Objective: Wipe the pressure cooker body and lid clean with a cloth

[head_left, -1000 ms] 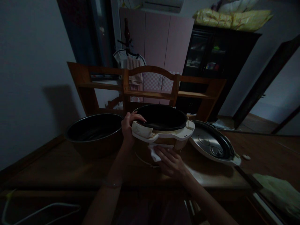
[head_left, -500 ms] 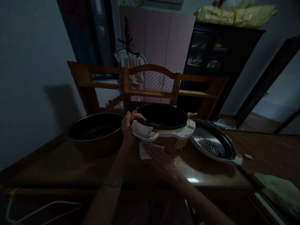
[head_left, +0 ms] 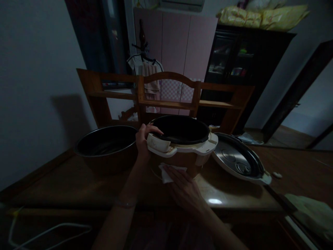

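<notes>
An electric pressure cooker body with a white rim and black inside stands uncovered on the wooden desk. My left hand grips its rim at the left, fingers curled over the edge. Against the lower front of the cooker, my right hand presses a white cloth or tissue, its fingers lying flat over it. To the left sits a dark inner pot. The cooker's lid lies upside down at the right, its metal underside facing up.
A wooden shelf rack rises along the desk's back edge. Below the desk's front left is a white wire hanger. A pale green cloth-like item lies at the lower right. The room is dim.
My right hand has slid the white cloth slightly down and to the right across the cooker's front. My left hand keeps its hold on the rim.
</notes>
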`<act>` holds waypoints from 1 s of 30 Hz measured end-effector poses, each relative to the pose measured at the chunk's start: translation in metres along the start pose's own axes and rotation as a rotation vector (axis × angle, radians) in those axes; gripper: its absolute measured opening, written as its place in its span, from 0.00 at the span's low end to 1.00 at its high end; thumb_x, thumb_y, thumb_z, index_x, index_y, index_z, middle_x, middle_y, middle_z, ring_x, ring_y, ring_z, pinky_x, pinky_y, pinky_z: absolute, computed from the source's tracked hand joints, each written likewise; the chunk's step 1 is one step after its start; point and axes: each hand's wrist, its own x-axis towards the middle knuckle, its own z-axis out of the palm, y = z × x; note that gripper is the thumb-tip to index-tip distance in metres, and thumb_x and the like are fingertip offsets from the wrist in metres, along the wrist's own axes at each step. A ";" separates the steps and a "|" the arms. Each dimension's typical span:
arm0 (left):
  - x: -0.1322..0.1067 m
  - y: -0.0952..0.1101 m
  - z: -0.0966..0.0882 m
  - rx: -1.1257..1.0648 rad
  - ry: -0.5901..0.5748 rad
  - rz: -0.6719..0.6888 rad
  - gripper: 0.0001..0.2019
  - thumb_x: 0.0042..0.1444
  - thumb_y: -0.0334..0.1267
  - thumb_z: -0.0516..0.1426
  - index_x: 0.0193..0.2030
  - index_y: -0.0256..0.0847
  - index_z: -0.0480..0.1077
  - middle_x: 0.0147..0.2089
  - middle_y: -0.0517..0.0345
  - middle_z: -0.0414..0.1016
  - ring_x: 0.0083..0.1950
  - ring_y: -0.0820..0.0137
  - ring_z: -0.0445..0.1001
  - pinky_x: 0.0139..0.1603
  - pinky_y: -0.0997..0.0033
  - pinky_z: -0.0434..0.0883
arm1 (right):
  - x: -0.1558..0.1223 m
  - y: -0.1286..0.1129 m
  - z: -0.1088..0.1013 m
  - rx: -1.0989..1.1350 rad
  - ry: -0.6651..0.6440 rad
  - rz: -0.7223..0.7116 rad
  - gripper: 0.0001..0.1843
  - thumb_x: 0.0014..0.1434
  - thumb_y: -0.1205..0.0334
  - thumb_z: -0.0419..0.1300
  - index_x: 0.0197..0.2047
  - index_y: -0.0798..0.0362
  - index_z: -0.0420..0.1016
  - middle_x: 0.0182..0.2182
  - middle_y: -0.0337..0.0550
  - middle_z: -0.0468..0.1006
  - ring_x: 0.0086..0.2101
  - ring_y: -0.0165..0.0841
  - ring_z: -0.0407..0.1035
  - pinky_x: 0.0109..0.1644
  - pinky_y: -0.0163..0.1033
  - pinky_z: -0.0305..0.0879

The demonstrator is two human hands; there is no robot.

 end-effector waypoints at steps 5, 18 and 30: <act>0.000 0.004 0.000 0.001 0.009 0.006 0.35 0.69 0.48 0.36 0.20 0.46 0.75 0.25 0.54 0.78 0.36 0.65 0.77 0.64 0.60 0.66 | 0.030 0.003 0.003 -0.043 0.040 -0.025 0.15 0.67 0.67 0.55 0.55 0.58 0.76 0.71 0.51 0.57 0.69 0.40 0.55 0.69 0.48 0.62; 0.001 0.007 -0.006 -0.005 -0.066 -0.008 0.35 0.69 0.47 0.36 0.22 0.46 0.78 0.26 0.55 0.80 0.37 0.64 0.78 0.67 0.60 0.64 | 0.046 -0.017 0.032 -0.107 0.053 -0.168 0.20 0.63 0.71 0.55 0.54 0.72 0.76 0.66 0.69 0.63 0.69 0.49 0.55 0.74 0.48 0.55; 0.000 0.010 -0.009 0.015 -0.122 0.000 0.34 0.70 0.46 0.37 0.24 0.45 0.78 0.28 0.57 0.81 0.38 0.65 0.77 0.68 0.61 0.63 | 0.010 -0.004 0.009 0.088 -0.067 -0.132 0.22 0.67 0.71 0.54 0.63 0.63 0.70 0.68 0.57 0.63 0.68 0.43 0.56 0.69 0.49 0.64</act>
